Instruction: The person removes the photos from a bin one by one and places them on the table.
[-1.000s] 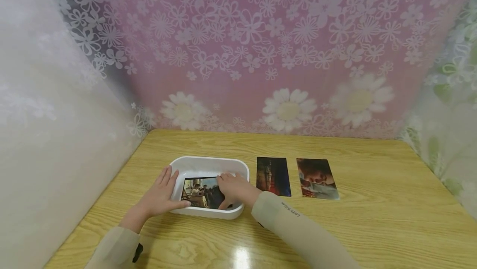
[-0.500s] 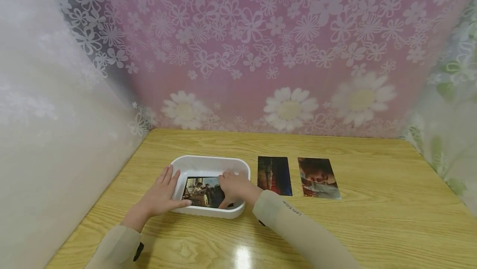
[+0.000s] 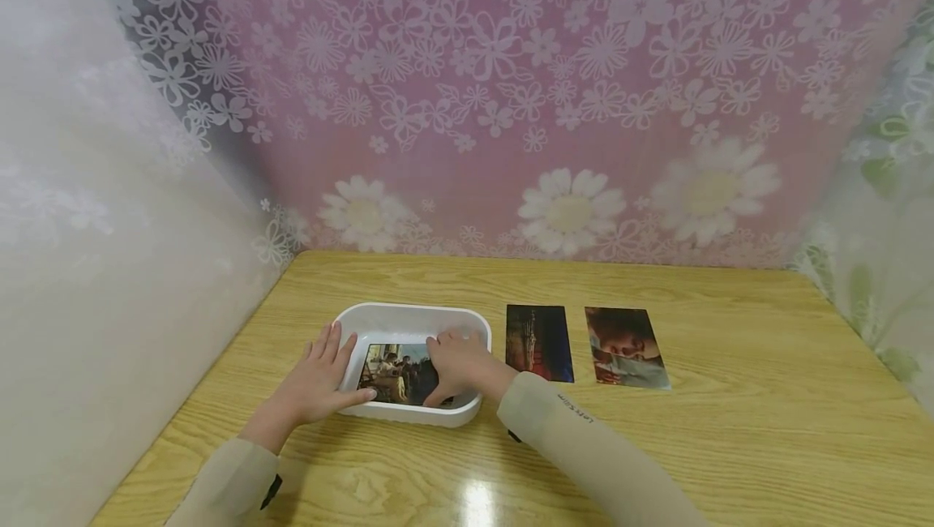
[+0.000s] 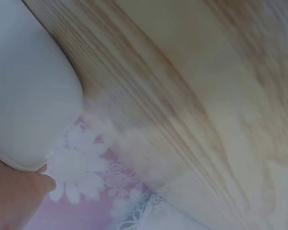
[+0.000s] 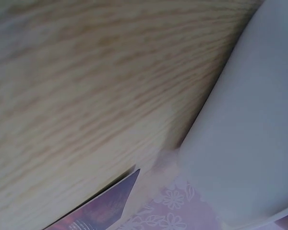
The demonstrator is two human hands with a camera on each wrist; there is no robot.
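Note:
A white oblong tray (image 3: pixel 409 313) with rounded corners stands on the wooden table, left of the middle. Inside lies a picture card (image 3: pixel 397 371) printed with several figures. My left hand (image 3: pixel 310 385) rests on the tray's left end, fingers spread straight along the rim and thumb over the near rim. In the left wrist view, a finger of the left hand (image 4: pixel 14 191) touches the rim of the tray (image 4: pixel 33 91). My right hand (image 3: pixel 461 366) reaches inside and holds the card's right end, thumb toward the near edge, fingers toward the far edge. That end is partly hidden.
Right of the tray, a dark picture card (image 3: pixel 538 342) lies flat on the table (image 3: pixel 744 397). Beyond it lies another picture card (image 3: pixel 627 347) with a brownish print. A pink flowered curtain (image 3: pixel 467 105) hangs behind, and pale curtains flank both sides.
The card in the tray has turned slightly and shifted a little to the right. My right thumb has drawn slightly inward. The left hand keeps its place on the rim.

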